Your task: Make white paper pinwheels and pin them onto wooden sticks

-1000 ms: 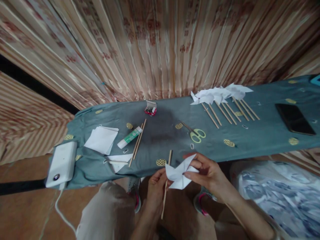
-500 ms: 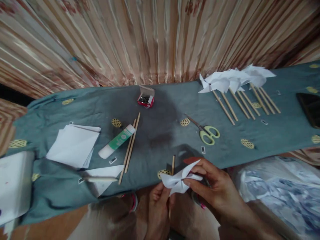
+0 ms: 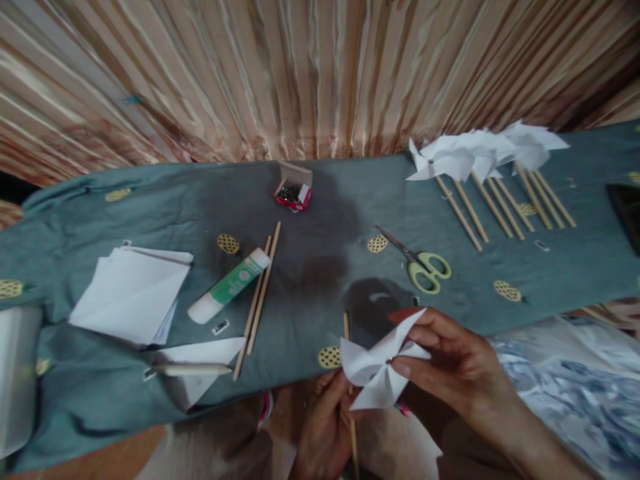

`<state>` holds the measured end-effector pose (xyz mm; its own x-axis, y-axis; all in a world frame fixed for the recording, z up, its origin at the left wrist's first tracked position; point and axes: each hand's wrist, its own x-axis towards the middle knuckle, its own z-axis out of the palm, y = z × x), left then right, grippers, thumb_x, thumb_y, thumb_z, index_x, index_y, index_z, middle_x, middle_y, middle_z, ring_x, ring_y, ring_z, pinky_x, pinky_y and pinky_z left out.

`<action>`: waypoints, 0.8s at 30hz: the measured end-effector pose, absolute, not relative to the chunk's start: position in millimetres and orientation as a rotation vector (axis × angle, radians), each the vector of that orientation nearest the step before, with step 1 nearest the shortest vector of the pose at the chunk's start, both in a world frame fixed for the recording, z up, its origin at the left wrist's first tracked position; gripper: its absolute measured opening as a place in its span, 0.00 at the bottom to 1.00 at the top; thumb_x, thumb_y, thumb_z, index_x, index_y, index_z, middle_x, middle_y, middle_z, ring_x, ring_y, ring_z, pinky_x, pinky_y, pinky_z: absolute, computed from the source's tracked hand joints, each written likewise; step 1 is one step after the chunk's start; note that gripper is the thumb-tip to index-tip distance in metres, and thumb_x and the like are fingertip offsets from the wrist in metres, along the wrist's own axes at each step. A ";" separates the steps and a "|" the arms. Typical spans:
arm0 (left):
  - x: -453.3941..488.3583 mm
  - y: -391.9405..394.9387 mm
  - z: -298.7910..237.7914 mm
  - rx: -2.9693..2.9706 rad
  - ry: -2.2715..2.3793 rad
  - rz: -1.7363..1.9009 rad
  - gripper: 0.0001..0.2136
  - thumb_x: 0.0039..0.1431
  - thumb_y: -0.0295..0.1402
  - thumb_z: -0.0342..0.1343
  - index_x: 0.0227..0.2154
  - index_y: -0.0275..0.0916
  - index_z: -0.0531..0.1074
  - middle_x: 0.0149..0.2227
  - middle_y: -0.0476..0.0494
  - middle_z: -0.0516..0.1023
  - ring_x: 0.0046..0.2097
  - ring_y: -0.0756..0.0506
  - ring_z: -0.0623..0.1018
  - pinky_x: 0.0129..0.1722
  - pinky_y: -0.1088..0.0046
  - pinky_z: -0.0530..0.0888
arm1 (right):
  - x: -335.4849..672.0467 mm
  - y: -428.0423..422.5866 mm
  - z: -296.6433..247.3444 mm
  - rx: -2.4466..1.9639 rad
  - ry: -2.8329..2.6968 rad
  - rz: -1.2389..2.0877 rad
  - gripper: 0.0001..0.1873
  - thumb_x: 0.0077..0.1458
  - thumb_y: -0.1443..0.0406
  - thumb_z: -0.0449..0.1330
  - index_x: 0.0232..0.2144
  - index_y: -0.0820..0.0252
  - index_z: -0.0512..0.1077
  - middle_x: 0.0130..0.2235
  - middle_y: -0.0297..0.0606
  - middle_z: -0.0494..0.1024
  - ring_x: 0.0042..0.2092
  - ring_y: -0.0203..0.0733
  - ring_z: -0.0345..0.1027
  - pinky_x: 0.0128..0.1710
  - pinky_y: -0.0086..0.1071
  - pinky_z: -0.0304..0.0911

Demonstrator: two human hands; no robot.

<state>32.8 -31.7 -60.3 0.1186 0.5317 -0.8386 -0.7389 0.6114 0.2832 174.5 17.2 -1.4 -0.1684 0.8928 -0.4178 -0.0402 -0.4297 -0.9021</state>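
In my right hand (image 3: 463,367) is a white paper pinwheel (image 3: 373,383), pinched at its centre between thumb and fingers. A small dark pin head shows there, by the thumb tip. My left hand (image 3: 325,427) is closed around a thin wooden stick (image 3: 354,443), held upright just left of the pinwheel. The stick's upper end shows above the fingers, over the table edge. The pinwheel and stick look apart at the centre, though a blade overlaps the left fingertips. Green-handled scissors (image 3: 423,267) lie beyond my right hand.
Finished pinwheels on sticks (image 3: 480,157) lie at the far right. A red box of pins (image 3: 294,193) stands open at the back. Leftward are a glue stick (image 3: 233,287), two wooden sticks (image 3: 263,293), stacked white paper (image 3: 133,290) and a pencil (image 3: 193,369) on a folded sheet.
My right hand has moved the pinwheel rightward, away from the stick, and turned it to face me more. The left hand keeps the stick, more of which now shows.
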 end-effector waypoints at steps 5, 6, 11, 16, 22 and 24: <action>28.2 -38.2 -68.7 -0.133 1.030 0.934 0.20 0.34 0.46 0.71 0.16 0.36 0.69 0.10 0.57 0.56 0.16 0.58 0.53 0.18 0.79 0.51 | 170.5 12.4 -5.5 -1.478 -1.173 1.650 0.15 0.52 0.62 0.65 0.43 0.55 0.70 0.33 0.34 0.80 0.31 0.36 0.72 0.29 0.26 0.67; 27.3 -39.4 -70.4 -0.121 1.030 0.923 0.20 0.33 0.46 0.71 0.15 0.36 0.68 0.10 0.57 0.55 0.15 0.58 0.53 0.17 0.79 0.50 | 169.1 11.3 -7.2 -1.485 -1.209 1.630 0.15 0.53 0.61 0.64 0.43 0.55 0.70 0.33 0.35 0.80 0.31 0.36 0.73 0.29 0.27 0.67; 26.0 -37.6 -69.5 -0.094 1.075 0.893 0.19 0.32 0.45 0.70 0.18 0.35 0.72 0.10 0.58 0.55 0.15 0.59 0.51 0.17 0.78 0.47 | 163.0 8.2 -13.4 -1.543 -1.359 1.453 0.13 0.53 0.61 0.63 0.42 0.56 0.72 0.34 0.36 0.81 0.34 0.39 0.74 0.31 0.29 0.70; 27.4 -36.4 -70.2 -0.068 1.125 0.905 0.16 0.32 0.42 0.68 0.17 0.35 0.72 0.11 0.56 0.58 0.14 0.59 0.50 0.17 0.77 0.43 | 158.0 7.7 -15.1 -1.601 -1.442 1.333 0.12 0.53 0.61 0.63 0.42 0.55 0.73 0.33 0.35 0.81 0.33 0.40 0.75 0.33 0.30 0.71; 25.0 -43.6 -75.7 0.012 1.114 0.914 0.13 0.40 0.38 0.62 0.13 0.35 0.68 0.11 0.56 0.54 0.16 0.58 0.50 0.18 0.77 0.44 | 156.2 6.7 -16.9 -1.617 -1.526 1.213 0.12 0.52 0.63 0.64 0.41 0.54 0.73 0.32 0.33 0.81 0.30 0.38 0.76 0.33 0.29 0.73; 24.1 -43.4 -74.5 0.037 1.101 0.918 0.10 0.41 0.36 0.61 0.16 0.35 0.71 0.12 0.56 0.54 0.16 0.58 0.49 0.18 0.77 0.43 | 155.8 6.0 -17.7 -1.638 -1.578 1.143 0.12 0.53 0.63 0.64 0.41 0.53 0.73 0.32 0.33 0.81 0.31 0.38 0.76 0.33 0.28 0.73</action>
<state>24.1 -43.4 -74.5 0.1372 0.6510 -0.7466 -0.6173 0.6456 0.4496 155.8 6.0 -17.7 -0.0710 0.9810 -0.1804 0.4774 -0.1254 -0.8697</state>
